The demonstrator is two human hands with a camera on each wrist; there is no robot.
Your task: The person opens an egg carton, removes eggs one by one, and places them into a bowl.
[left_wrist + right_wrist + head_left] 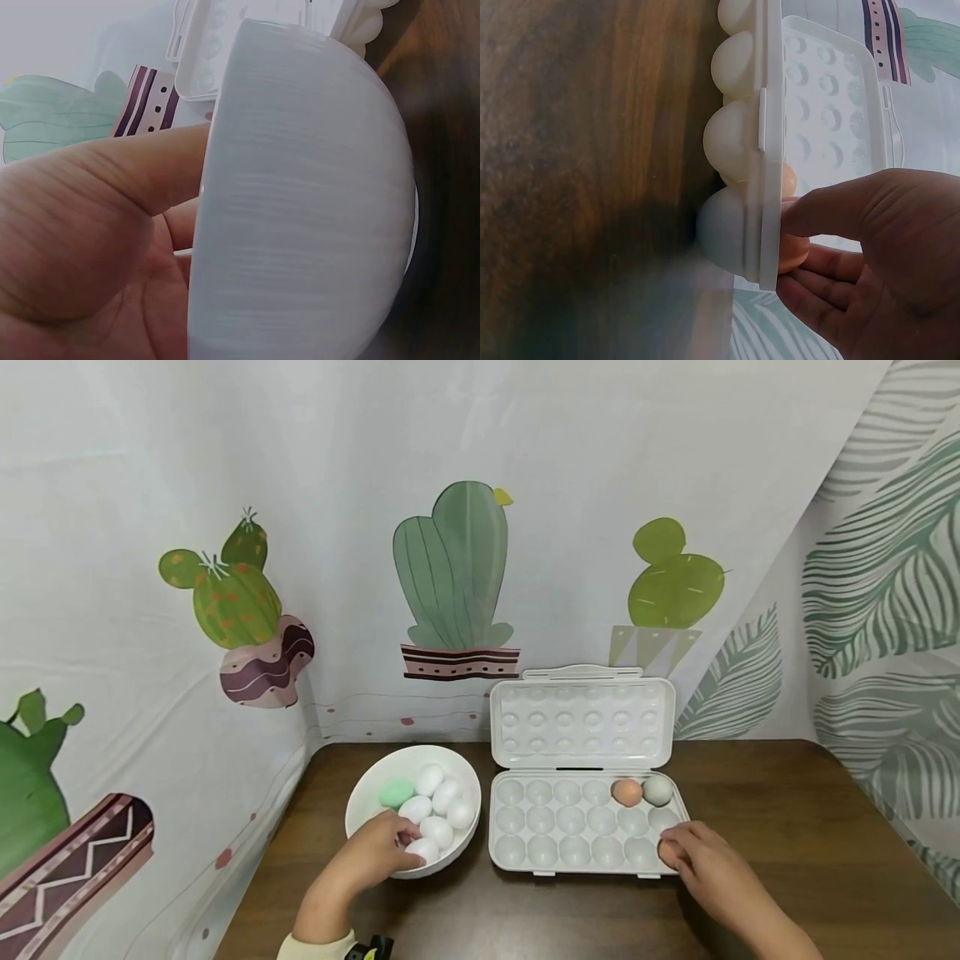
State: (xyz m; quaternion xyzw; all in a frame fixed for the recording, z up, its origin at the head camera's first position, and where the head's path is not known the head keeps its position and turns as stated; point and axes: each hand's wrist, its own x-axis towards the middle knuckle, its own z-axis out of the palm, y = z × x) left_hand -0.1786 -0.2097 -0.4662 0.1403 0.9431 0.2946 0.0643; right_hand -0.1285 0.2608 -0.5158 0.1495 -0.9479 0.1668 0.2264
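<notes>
My right hand [705, 860] pinches a brown egg [793, 253] between thumb and fingers at the near right corner cup of the white egg carton [555, 864]. The egg's lower part is hidden behind the carton rim in the right wrist view. Another brown egg [627, 792] and a pale grey-green egg [657, 790] sit in the carton's back row, at the right. My left hand [375, 852] reaches over the rim of a white bowl [300, 195], thumb and fingers against a white egg [424, 850]; I cannot tell whether they grip it.
Several more white eggs [437, 832] and one green egg [396, 792] lie in the bowl. The carton's lid [583, 718] stands raised at the back, near a cactus-print cloth [337, 568]. Bowl and carton stand side by side on a dark wooden table [480, 918].
</notes>
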